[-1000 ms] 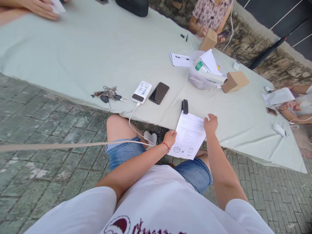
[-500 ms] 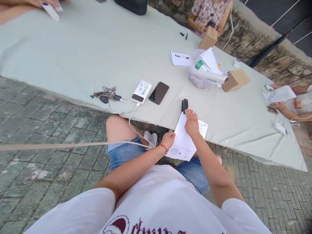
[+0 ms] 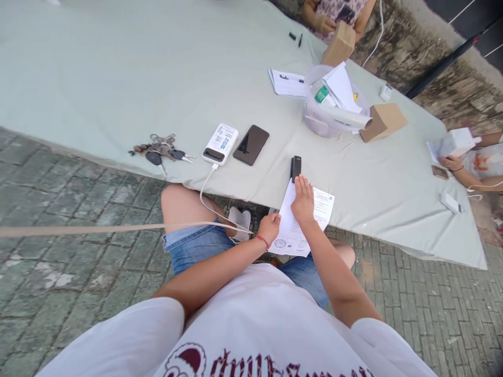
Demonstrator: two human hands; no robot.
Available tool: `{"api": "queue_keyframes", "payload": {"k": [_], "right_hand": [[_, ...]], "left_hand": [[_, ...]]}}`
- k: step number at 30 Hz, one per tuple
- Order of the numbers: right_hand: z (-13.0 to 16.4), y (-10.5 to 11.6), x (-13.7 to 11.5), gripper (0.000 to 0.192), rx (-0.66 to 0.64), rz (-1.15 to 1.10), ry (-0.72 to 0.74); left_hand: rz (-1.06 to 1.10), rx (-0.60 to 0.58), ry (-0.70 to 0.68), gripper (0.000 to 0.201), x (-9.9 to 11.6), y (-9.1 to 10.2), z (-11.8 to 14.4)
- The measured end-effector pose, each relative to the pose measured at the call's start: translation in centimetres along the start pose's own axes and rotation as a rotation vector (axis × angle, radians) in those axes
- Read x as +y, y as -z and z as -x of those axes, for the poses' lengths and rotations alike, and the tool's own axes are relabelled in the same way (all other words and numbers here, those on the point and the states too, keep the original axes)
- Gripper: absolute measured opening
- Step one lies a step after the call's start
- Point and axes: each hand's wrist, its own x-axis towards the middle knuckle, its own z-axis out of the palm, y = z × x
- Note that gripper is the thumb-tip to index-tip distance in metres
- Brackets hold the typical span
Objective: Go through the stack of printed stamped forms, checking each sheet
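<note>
Printed sheet [image 3: 320, 205] under flat right hand [image 3: 303, 200] — left hand [image 3: 269, 228] pinching its edge, stapler [image 3: 295, 167] just beyond

paper sheet [image 3: 316, 209]: white, with fine dark print and two round stamps near its lower edge
stapler [image 3: 295, 167]: black
tablecloth [image 3: 118, 78]: pale grey-green, plain
power bank [image 3: 220, 144]: white, with a blue and white label and a dark end
cable [image 3: 208, 196]: white
phone [image 3: 251, 144]: black, glossy
keys [image 3: 159, 152]: grey metal with black heads
wristband [image 3: 261, 240]: red
shorts [image 3: 196, 246]: blue denim
cardboard box [image 3: 383, 121]: light brown
ground [image 3: 58, 293]: grey-green bricks
</note>
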Motion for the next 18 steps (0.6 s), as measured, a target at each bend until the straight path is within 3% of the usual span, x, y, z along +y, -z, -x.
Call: {"api": "queue_keyframes", "payload": {"k": [11, 15, 18], "right_hand": [[-0.9, 1.7, 0.0, 0.078, 0.004, -0.031, 0.036], [-0.1, 3.0, 1.3, 0.06, 0.144, -0.165, -0.015], [3.4, 4.1, 3.7, 0.049, 0.35, -0.248, -0.173]], "left_hand": [[-0.052, -0.002, -0.018, 0.029, 0.2, 0.0, 0.0], [-0.027, -0.026, -0.022, 0.029, -0.4, 0.6, 0.9], [0.054, -0.043, 0.025, 0.026, -1.1, 1.0, 1.8]]}}
